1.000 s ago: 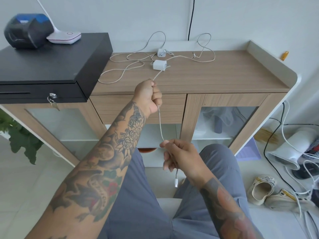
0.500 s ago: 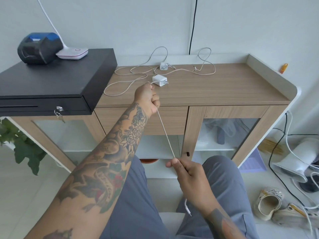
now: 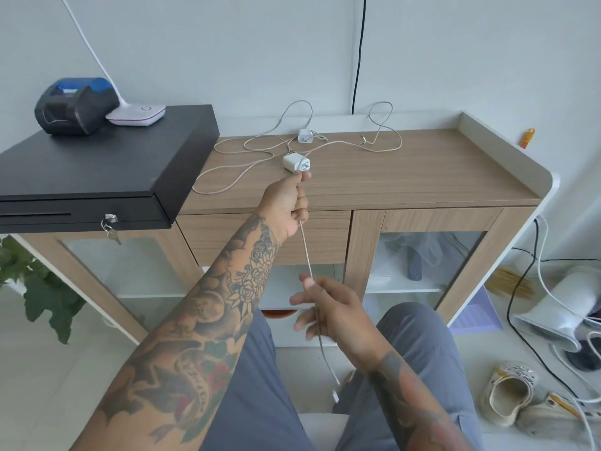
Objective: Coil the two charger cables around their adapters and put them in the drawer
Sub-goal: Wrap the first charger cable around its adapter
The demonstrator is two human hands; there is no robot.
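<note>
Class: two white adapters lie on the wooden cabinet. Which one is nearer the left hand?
The front adapter, just beyond the left hand; the other adapter lies farther back.

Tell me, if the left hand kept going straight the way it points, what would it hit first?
Most likely the near adapter: the left hand grips the cable just short of it, though depth is hard to judge.
</note>
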